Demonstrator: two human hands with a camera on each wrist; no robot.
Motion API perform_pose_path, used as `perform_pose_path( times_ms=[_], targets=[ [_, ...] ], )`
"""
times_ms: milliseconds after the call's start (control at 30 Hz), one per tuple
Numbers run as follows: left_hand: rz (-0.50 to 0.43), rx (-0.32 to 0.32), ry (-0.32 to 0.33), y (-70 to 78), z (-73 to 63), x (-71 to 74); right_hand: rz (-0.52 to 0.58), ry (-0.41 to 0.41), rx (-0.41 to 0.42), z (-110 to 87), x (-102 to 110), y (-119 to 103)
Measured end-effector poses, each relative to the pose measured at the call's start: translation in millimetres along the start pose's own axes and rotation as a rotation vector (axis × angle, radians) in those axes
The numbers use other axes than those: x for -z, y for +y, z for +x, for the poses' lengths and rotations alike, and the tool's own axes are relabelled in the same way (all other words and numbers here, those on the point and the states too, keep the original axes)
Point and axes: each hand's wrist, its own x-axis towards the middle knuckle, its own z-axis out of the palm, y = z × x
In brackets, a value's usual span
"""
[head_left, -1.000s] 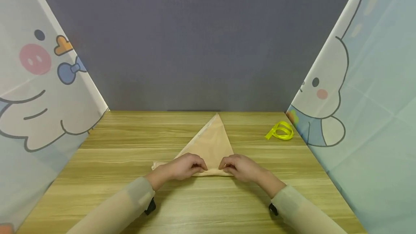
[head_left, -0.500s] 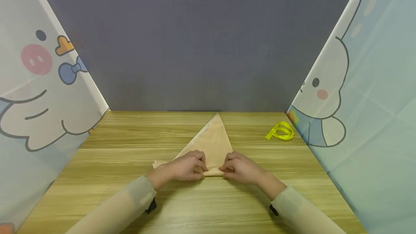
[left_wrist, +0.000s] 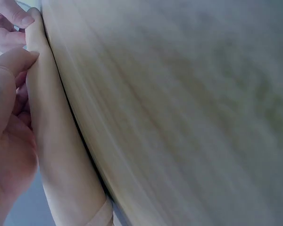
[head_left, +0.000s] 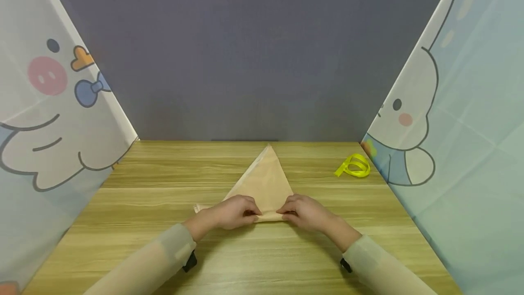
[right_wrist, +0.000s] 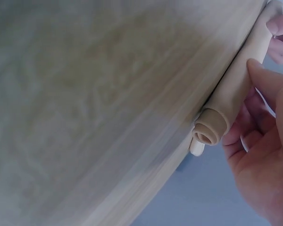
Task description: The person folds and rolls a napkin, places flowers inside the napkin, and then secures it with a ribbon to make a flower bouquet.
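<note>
A beige cloth [head_left: 266, 181] lies on the table as a triangle, its tip pointing to the far side. Along its near edge it is rolled into a tube, and the coiled end [right_wrist: 211, 127] shows in the right wrist view. My left hand [head_left: 237, 211] pinches the roll left of its middle, thumb on the near side and fingers curled over the top. A short way to the right, my right hand [head_left: 304, 212] holds the same roll between thumb and fingers. The left wrist view has the roll [left_wrist: 52, 127] running lengthwise under the left thumb. A loose cloth corner pokes out beyond the left wrist.
A coiled yellow ribbon [head_left: 356, 166] lies at the back right of the wooden table [head_left: 262, 258]. A dark grey panel [head_left: 254, 58] stands behind the table, and cartoon-printed sheets [head_left: 49, 149] flank it on both sides.
The cloth's far tip has shifted slightly left and toward me. Both hands' fingers lifted and spread a little along the roll, then closed in on it again, staying nearly in place.
</note>
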Motion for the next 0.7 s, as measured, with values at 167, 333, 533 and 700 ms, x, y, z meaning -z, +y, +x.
perform_pose_path(
  times_ms=[167,333,533,700],
  targets=[
    [-0.087,0.022,-0.004,-0.5,-3.3,1.3,0.020,-0.007,-0.013,0.1,1.0,0.6],
    [-0.165,0.072,-0.014,-2.4,-4.6,1.1,0.041,-0.021,-0.062,1.7,-0.2,2.0],
    [-0.232,0.081,-0.020,-4.8,-3.3,-1.0,0.103,0.002,-0.079,2.3,-2.2,3.2],
    [-0.224,0.017,-0.013,-6.0,-2.8,-1.1,0.092,0.028,-0.022,2.1,-2.0,3.2]
  ],
)
